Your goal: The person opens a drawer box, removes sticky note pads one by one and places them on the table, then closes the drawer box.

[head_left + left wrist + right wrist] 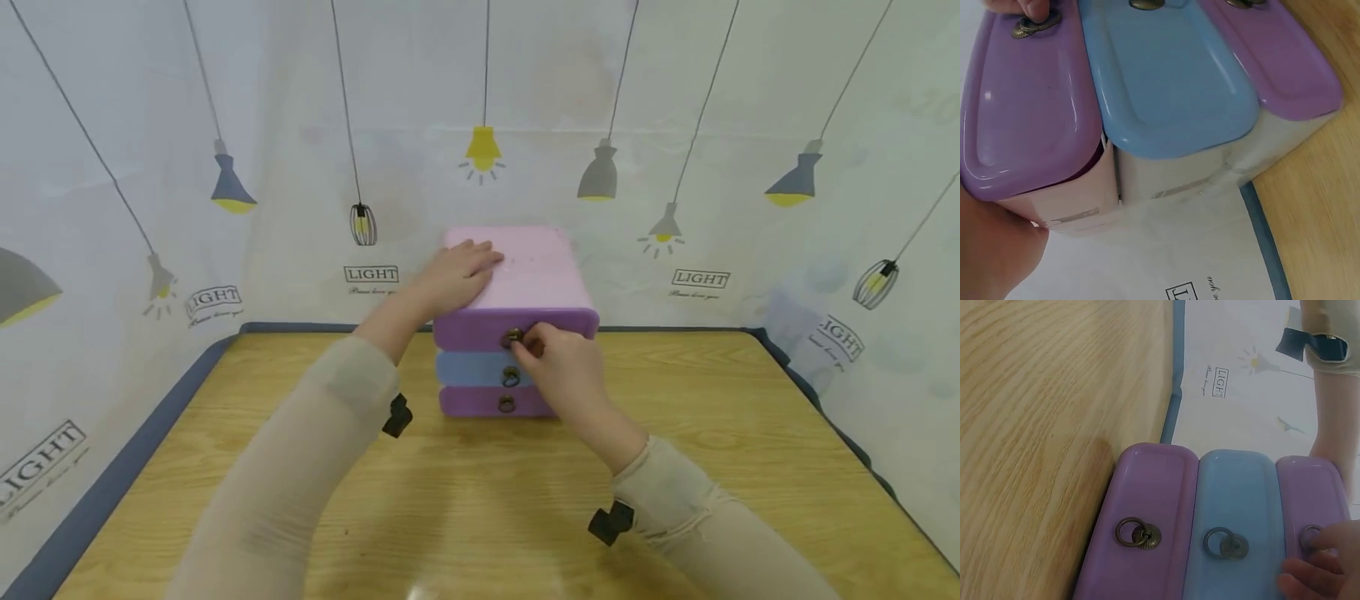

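A small drawer cabinet [536,267] with a pink top stands at the back middle of the table. Its front has a purple top drawer [472,330], a blue middle drawer [468,368] and a purple bottom drawer [468,402], each with a bronze ring pull. My left hand [461,275] rests on the cabinet's top, fingers extended. With thumb and forefinger, my right hand [566,367] pinches the top drawer's ring pull [513,337]. In the left wrist view a narrow dark gap shows behind the top drawer's front [1035,106]. The lower ring pulls [1225,544] hang untouched.
The wooden table [480,500] runs around the cabinet. Behind it and at both sides rises a pale cloth backdrop [420,83] printed with lamps, with a blue edge along the table. A black wrist camera mount [613,522] sits on the right sleeve, another [397,415] on the left.
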`<act>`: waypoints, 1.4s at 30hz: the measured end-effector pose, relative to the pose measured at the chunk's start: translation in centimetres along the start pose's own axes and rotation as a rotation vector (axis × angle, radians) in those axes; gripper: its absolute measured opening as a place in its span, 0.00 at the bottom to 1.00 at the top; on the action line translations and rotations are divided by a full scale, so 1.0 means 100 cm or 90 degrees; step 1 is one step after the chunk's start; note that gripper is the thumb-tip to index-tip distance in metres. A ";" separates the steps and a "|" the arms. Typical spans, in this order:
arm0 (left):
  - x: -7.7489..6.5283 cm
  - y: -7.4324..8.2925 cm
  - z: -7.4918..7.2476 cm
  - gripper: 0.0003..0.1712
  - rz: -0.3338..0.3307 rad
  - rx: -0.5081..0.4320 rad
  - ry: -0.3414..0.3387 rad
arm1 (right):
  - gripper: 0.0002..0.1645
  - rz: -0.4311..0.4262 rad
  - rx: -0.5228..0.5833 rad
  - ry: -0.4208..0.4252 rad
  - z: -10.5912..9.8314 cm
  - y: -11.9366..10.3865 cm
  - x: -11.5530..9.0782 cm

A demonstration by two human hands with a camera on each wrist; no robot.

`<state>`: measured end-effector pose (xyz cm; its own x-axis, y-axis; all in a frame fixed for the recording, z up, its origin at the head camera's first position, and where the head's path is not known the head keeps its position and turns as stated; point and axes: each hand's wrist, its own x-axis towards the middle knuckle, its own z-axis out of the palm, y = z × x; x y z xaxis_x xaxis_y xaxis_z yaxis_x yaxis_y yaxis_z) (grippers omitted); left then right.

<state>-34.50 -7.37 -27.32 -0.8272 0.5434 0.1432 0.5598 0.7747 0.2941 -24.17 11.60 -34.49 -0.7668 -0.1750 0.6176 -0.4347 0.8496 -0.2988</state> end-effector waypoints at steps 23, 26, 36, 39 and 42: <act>-0.004 -0.003 0.005 0.28 0.006 -0.038 0.013 | 0.09 -0.022 0.011 0.059 0.003 -0.002 0.000; -0.004 -0.003 0.004 0.28 0.006 -0.040 0.013 | 0.07 -0.019 0.007 0.059 0.003 -0.002 0.001; -0.005 -0.002 0.004 0.28 0.005 -0.043 0.012 | 0.02 -0.031 0.022 0.044 0.000 -0.007 0.001; -0.005 -0.002 0.004 0.28 0.008 -0.043 0.012 | 0.02 -0.033 0.030 0.040 -0.001 -0.008 0.002; -0.005 -0.003 0.004 0.28 0.005 -0.042 0.009 | 0.03 -0.034 0.040 0.036 -0.002 -0.008 0.003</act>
<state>-34.26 -7.74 -27.83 -0.8233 0.5447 0.1598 0.5629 0.7467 0.3545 -23.98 10.95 -33.95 -0.7140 -0.1897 0.6739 -0.5049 0.8063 -0.3080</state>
